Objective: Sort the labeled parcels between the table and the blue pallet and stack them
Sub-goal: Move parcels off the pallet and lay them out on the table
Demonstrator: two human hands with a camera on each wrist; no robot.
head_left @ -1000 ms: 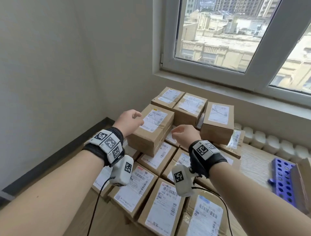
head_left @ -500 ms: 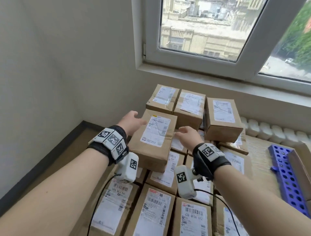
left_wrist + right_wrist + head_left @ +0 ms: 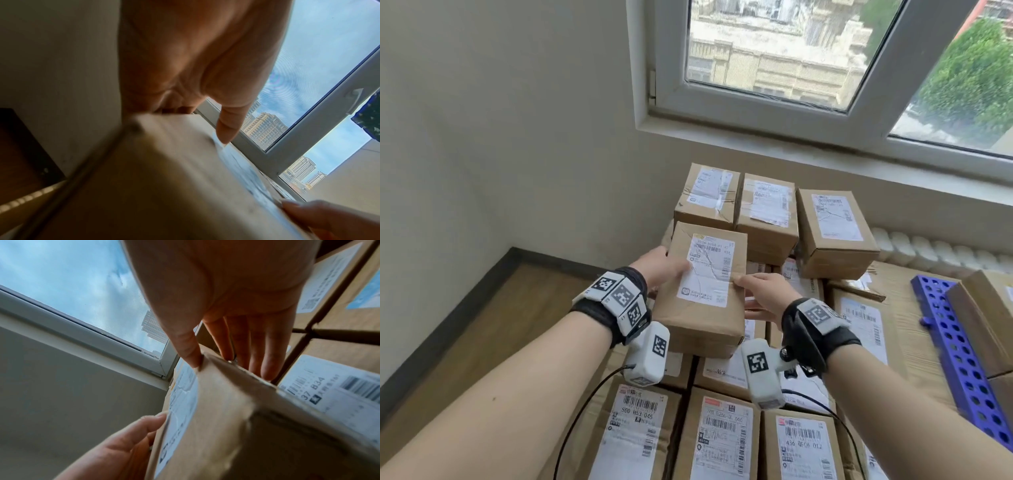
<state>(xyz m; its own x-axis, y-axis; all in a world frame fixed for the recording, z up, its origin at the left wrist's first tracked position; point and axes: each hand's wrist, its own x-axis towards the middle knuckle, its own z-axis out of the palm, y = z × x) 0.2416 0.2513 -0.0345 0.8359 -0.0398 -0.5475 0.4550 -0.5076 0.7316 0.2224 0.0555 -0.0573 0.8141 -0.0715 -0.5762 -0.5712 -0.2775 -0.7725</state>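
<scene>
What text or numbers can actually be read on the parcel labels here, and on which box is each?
"500 H53 045": front-left parcel.
"436 QE06 012": front-right parcel.
"37 B34": parcel beside the right hand.
Held parcel, front-middle parcel, three back parcels: print too blurred to read reliably.

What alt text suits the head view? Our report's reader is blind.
Two hands, left hand and right hand, hold a labeled cardboard parcel above rows of similar parcels. Three more parcels sit stacked beneath a window; a blue pallet shows at right.
</scene>
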